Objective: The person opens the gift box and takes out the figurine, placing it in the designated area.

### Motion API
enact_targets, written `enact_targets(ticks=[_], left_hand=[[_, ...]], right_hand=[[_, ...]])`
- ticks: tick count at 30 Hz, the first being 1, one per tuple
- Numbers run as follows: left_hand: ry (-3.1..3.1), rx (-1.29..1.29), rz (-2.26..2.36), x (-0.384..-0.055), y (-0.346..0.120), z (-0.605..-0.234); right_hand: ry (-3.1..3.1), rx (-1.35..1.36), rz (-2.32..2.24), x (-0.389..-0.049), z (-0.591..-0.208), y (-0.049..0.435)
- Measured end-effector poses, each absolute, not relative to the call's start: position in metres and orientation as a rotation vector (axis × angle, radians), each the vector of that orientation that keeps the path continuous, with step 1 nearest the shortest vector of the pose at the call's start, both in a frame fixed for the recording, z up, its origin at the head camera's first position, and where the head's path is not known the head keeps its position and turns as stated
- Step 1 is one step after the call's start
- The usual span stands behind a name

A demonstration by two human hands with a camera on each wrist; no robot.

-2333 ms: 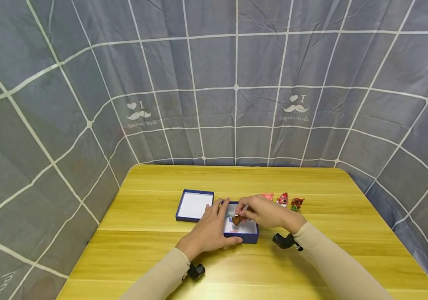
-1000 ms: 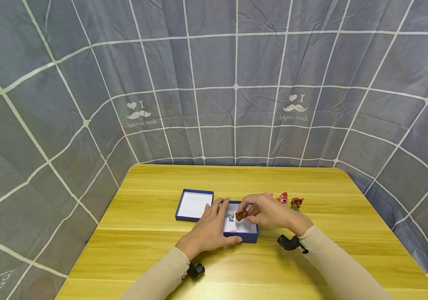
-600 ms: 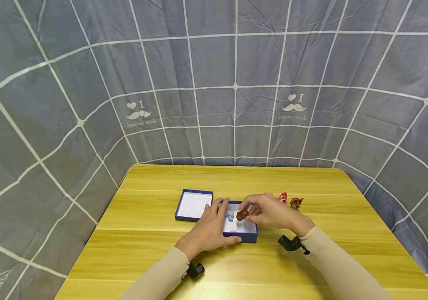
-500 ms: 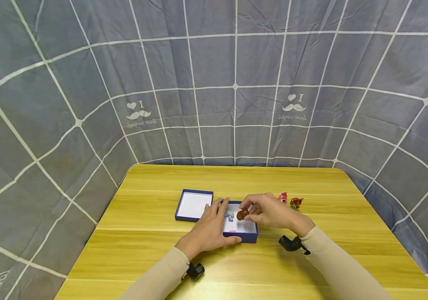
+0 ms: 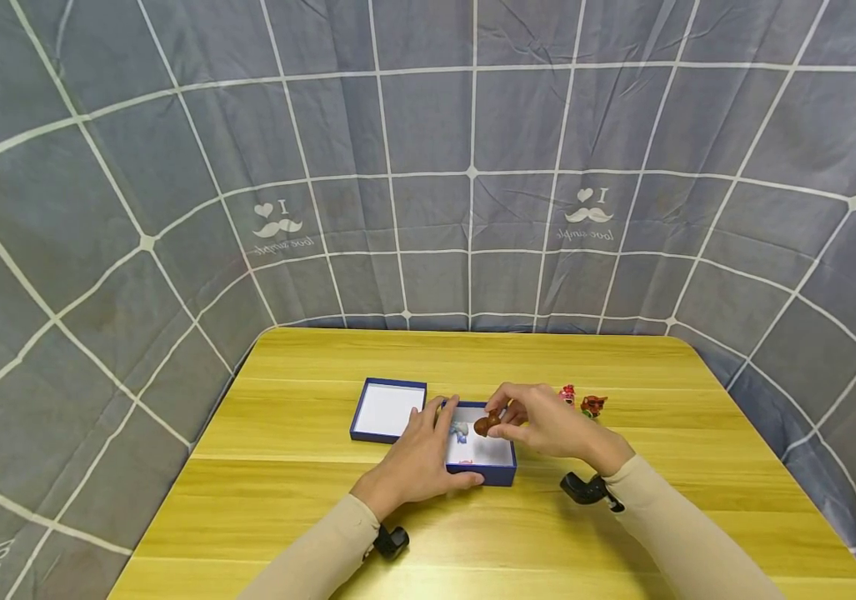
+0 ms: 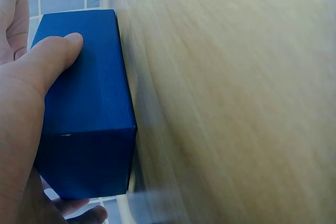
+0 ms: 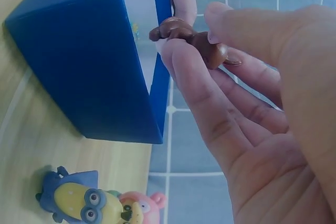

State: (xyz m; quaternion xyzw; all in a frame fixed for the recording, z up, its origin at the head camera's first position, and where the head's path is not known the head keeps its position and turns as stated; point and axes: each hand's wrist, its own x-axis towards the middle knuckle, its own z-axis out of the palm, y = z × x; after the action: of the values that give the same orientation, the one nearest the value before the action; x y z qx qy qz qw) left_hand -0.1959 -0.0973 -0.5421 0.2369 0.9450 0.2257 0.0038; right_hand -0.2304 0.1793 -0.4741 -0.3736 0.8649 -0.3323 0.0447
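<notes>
My left hand [image 5: 416,462] grips the open blue box [image 5: 498,476], its thumb on the near wall and its fingers reaching to the far side. In the left wrist view that thumb lies on the outer face of the box [image 6: 92,87]. Over the white inside of the box, my right hand [image 5: 540,421] pinches a small brown toy figurine [image 5: 483,427] between thumb and fingers. The right wrist view shows this figurine [image 7: 212,51] tilted, close to the box rim. Inside the box lie a blue-grey figurine [image 5: 461,431] and a bit of something pink [image 5: 466,462].
A shallow blue lid [image 5: 390,410] with a white inside lies left of the box. Right of it stand a red-pink figurine [image 5: 567,395] and a reddish-brown one [image 5: 593,405]. The right wrist view adds a yellow-and-blue Minion figurine [image 7: 79,198] and a pink figurine [image 7: 150,208].
My right hand has drawn the brown figurine slightly back and right, turning it, so more of the box's inside shows. It now covers the pink figurine behind it. The left hand stays put.
</notes>
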Motion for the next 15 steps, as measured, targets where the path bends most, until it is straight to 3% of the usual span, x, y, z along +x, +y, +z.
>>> enact_targets(ticks=[15], left_hand=[[2.952, 0.740, 0.709, -0.1971, -0.0968, -0.5387]], right_hand=[[2.725, -1.148, -1.020, -0.2334, -0.4703, 0.1849]])
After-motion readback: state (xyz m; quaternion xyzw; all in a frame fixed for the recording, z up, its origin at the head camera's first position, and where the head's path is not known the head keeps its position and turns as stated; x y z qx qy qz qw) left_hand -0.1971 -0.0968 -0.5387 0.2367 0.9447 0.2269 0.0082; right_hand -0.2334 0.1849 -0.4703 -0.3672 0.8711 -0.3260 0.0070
